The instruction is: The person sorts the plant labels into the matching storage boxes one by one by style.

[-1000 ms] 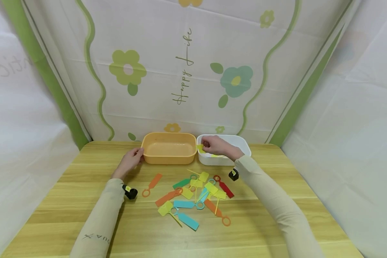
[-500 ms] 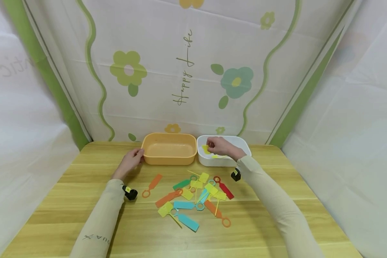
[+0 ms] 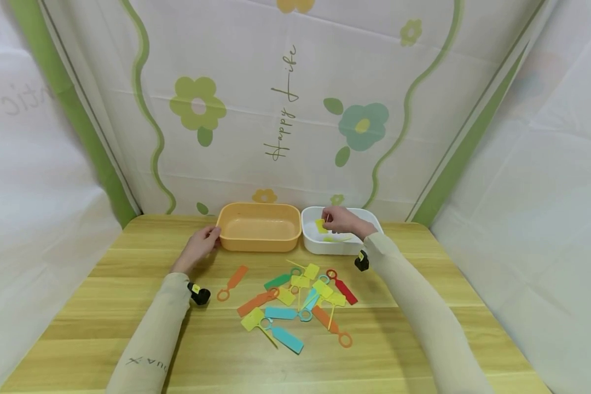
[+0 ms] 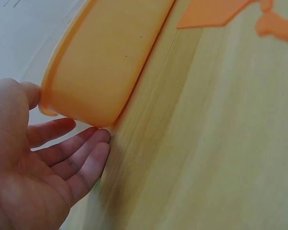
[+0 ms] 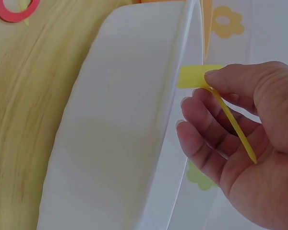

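At the back left, my left hand (image 3: 198, 249) holds the near-left end of an orange plastic bin (image 3: 258, 245); in the left wrist view the thumb lies at the bin's rim (image 4: 47, 91) and the fingertips (image 4: 103, 135) rest by its outer wall. My right hand (image 3: 343, 220) is over a white bin (image 3: 327, 247), pinching a yellow plastic tag (image 5: 192, 76) between thumb and index finger. The tag's thin stem points toward the palm, while the other fingers are loosely bent. Inside the white bin lies another yellow tag (image 3: 329, 239).
Several tags lie loosely heaped mid-table: yellow (image 3: 253, 318), blue (image 3: 288, 339), a green one (image 3: 277, 282), a red one (image 3: 346, 291) and orange (image 3: 325, 316). One orange tag (image 3: 237, 277) lies apart at left. A flowered curtain (image 3: 295, 180) hangs right behind both bins.
My right hand has shifted slightly right over the white bin, bringing the pinched yellow tag away from the bin's left end. The left hand and the orange bin have stayed put.
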Action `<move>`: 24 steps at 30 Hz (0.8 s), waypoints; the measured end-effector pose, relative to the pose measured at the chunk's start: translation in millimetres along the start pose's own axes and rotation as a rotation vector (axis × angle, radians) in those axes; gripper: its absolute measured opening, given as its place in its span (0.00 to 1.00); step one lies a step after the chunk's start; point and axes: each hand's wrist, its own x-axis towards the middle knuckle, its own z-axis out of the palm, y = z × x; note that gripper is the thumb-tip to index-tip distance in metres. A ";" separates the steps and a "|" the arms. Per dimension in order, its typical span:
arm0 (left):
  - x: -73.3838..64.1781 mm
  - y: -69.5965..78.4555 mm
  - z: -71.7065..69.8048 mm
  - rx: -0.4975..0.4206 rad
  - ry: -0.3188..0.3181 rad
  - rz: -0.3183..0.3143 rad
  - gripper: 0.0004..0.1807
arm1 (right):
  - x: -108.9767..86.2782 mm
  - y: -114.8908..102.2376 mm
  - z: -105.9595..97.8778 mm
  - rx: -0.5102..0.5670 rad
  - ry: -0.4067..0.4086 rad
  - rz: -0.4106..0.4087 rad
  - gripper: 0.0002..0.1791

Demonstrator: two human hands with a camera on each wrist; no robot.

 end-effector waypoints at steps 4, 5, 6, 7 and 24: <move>-0.9 -0.1 0.2 0.002 -0.001 0.001 0.33 | 2.6 3.5 -1.6 0.010 -0.018 0.010 0.05; -1.2 -0.1 0.4 -0.001 0.000 -0.002 0.33 | 3.0 4.5 -2.3 0.013 -0.020 0.017 0.05; -1.4 0.0 0.5 -0.001 0.001 -0.003 0.33 | 3.4 5.6 -3.0 0.016 -0.019 0.022 0.05; -1.6 0.1 0.5 -0.002 0.002 -0.004 0.33 | 3.5 6.5 -3.9 0.020 -0.018 0.030 0.05; 1.4 -2.0 1.5 0.005 0.017 -0.012 0.33 | -7.4 4.4 -7.9 0.058 -0.028 0.034 0.05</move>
